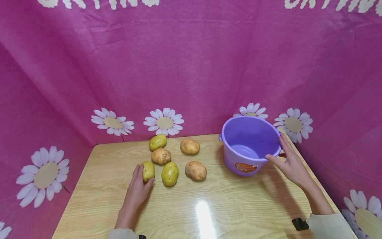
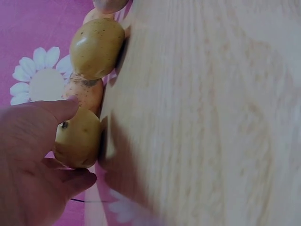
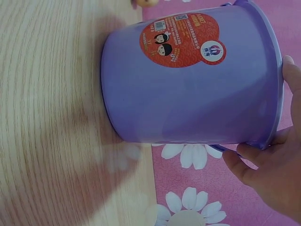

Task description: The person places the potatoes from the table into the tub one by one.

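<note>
At the table's left side, my left hand [image 1: 137, 188] holds a yellow-green potato [image 1: 149, 171], thumb on one side and fingers on the other. In the left wrist view the thumb lies against this potato [image 2: 80, 141] with the fingers curved below it. A second yellow-green potato [image 1: 170, 174] lies just right of it, and a brown potato [image 1: 161, 156] sits behind. On the right, my right hand [image 1: 293, 168] grips the rim of a purple bucket [image 1: 235, 159]. The right wrist view shows the upright bucket [image 3: 188, 99] with fingers under its rim near the handle.
A third yellow-green potato [image 1: 158, 142] lies near the back edge. Two more brown potatoes, one at the back [image 1: 190, 146] and one nearer [image 1: 196, 171], lie between the others and the bucket. A pink flowered cloth [image 1: 191, 73] surrounds the wooden table [image 1: 238, 205] at the back and sides.
</note>
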A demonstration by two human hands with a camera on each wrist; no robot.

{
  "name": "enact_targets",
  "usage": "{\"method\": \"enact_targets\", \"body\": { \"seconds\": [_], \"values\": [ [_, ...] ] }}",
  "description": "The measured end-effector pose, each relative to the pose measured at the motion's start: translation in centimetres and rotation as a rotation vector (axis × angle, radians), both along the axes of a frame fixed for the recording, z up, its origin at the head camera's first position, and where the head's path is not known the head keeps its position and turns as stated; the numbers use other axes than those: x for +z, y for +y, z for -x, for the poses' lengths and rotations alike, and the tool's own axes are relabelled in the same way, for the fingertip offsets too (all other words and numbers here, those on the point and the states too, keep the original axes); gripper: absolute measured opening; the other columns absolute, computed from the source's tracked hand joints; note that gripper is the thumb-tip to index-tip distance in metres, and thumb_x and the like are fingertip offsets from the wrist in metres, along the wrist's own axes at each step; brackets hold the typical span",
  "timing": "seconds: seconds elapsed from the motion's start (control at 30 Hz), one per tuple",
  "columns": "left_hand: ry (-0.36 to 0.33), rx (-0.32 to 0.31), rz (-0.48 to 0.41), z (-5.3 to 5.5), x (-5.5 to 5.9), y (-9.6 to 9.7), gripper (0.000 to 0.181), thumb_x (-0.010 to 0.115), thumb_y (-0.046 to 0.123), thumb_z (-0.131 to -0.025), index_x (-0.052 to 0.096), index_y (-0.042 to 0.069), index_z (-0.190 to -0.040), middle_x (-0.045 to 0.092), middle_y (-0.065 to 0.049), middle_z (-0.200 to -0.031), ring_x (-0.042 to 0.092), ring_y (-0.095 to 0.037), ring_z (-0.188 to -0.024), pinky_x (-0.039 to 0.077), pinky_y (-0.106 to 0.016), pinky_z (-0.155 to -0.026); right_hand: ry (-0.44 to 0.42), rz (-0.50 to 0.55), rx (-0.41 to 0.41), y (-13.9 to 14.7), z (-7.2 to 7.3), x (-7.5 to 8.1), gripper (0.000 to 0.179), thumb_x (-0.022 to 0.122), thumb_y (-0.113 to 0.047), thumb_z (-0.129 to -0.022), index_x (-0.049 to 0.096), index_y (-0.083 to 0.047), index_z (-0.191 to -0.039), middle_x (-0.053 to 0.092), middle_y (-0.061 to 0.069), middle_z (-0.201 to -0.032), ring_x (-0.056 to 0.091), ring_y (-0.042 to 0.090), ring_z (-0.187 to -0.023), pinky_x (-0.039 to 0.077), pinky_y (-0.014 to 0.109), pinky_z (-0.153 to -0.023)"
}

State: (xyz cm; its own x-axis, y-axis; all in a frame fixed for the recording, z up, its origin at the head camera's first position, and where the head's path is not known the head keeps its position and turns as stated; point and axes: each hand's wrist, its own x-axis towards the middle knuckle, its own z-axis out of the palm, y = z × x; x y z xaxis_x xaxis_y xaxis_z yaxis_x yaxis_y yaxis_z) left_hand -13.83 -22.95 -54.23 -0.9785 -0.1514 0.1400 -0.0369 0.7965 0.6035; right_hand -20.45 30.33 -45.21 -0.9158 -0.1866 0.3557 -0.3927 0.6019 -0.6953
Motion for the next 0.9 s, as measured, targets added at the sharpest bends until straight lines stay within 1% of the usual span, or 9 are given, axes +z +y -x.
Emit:
{"method": "enact_targets", "body": {
  "seconds": [0.1,0.2,0.33,0.4,0.5,0.67,0.77,0.9],
  "values": [
    [0.019,0.01,-0.008,0.0,-0.3,-0.1,0.074,0.066,0.026,-0.087,0.026,0.001,-0.144,0.023,-0.025,-0.146,0.033,-0.042,-0.127,0.031,-0.055,-0.1,0.0,-0.006,-0.001,0.0,0.0,0.0,0.085,0.072,-0.015,-0.082,0.019,-0.004,-0.147,0.009,0.005,-0.154,0.028,0.035,-0.131,0.031,0.001,-0.082],
    [0.032,0.025,-0.009,0.1,-0.6,-0.1,0.074,0.067,0.025,-0.087,0.027,0.001,-0.144,0.025,-0.024,-0.145,0.034,-0.041,-0.127,0.031,-0.055,-0.1,-0.003,-0.011,-0.009,-0.1,-0.2,0.0,0.085,0.071,-0.018,-0.083,0.018,-0.007,-0.148,0.009,0.001,-0.154,0.027,0.031,-0.132,0.031,0.001,-0.083],
    [0.055,0.042,-0.013,0.3,-0.8,0.1,0.072,0.067,0.021,-0.086,0.028,0.001,-0.143,0.026,-0.024,-0.144,0.036,-0.042,-0.125,0.032,-0.054,-0.1,0.001,-0.003,-0.009,-0.1,-0.3,0.1,0.085,0.071,-0.018,-0.083,0.018,-0.007,-0.148,0.009,0.0,-0.154,0.026,0.028,-0.133,0.031,0.002,-0.083],
    [0.058,0.048,-0.016,0.4,-0.9,0.2,0.072,0.066,0.019,-0.085,0.027,0.001,-0.143,0.026,-0.025,-0.144,0.037,-0.043,-0.124,0.033,-0.054,-0.099,0.003,0.004,-0.007,-0.2,-0.3,0.1,0.085,0.071,-0.016,-0.083,0.018,-0.006,-0.148,0.009,0.001,-0.154,0.026,0.029,-0.133,0.031,0.002,-0.083],
    [0.039,0.054,-0.021,0.6,-0.8,0.5,0.073,0.065,0.017,-0.084,0.026,0.002,-0.144,0.024,-0.025,-0.145,0.036,-0.044,-0.124,0.033,-0.055,-0.098,0.003,0.018,-0.001,-0.4,-0.6,0.6,0.084,0.071,-0.013,-0.082,0.019,-0.002,-0.147,0.01,0.007,-0.154,0.027,0.035,-0.131,0.031,0.0,-0.081],
    [0.02,0.061,-0.017,0.8,-0.9,0.8,0.073,0.065,0.02,-0.086,0.024,0.003,-0.144,0.022,-0.025,-0.146,0.036,-0.044,-0.124,0.034,-0.056,-0.098,0.0,0.037,0.006,-1.5,-1.7,2.4,0.081,0.07,-0.011,-0.083,0.02,0.006,-0.144,0.01,0.015,-0.153,0.027,0.042,-0.129,0.031,0.0,-0.08],
    [0.034,0.069,-0.016,0.9,-1.0,0.8,0.072,0.066,0.022,-0.087,0.025,0.003,-0.144,0.023,-0.025,-0.145,0.035,-0.044,-0.125,0.033,-0.055,-0.099,-0.002,0.051,0.019,-1.9,-2.1,3.0,0.079,0.068,-0.009,-0.084,0.019,0.008,-0.144,0.009,0.016,-0.153,0.025,0.042,-0.13,0.032,0.001,-0.081],
    [0.086,0.076,-0.027,1.0,-1.2,0.8,0.07,0.067,0.019,-0.086,0.028,0.001,-0.142,0.026,-0.026,-0.143,0.035,-0.042,-0.125,0.032,-0.054,-0.1,0.0,0.056,0.029,-1.9,-2.0,2.9,0.08,0.068,-0.008,-0.084,0.018,0.008,-0.144,0.009,0.016,-0.153,0.024,0.041,-0.131,0.031,0.001,-0.081]
  ]
}}
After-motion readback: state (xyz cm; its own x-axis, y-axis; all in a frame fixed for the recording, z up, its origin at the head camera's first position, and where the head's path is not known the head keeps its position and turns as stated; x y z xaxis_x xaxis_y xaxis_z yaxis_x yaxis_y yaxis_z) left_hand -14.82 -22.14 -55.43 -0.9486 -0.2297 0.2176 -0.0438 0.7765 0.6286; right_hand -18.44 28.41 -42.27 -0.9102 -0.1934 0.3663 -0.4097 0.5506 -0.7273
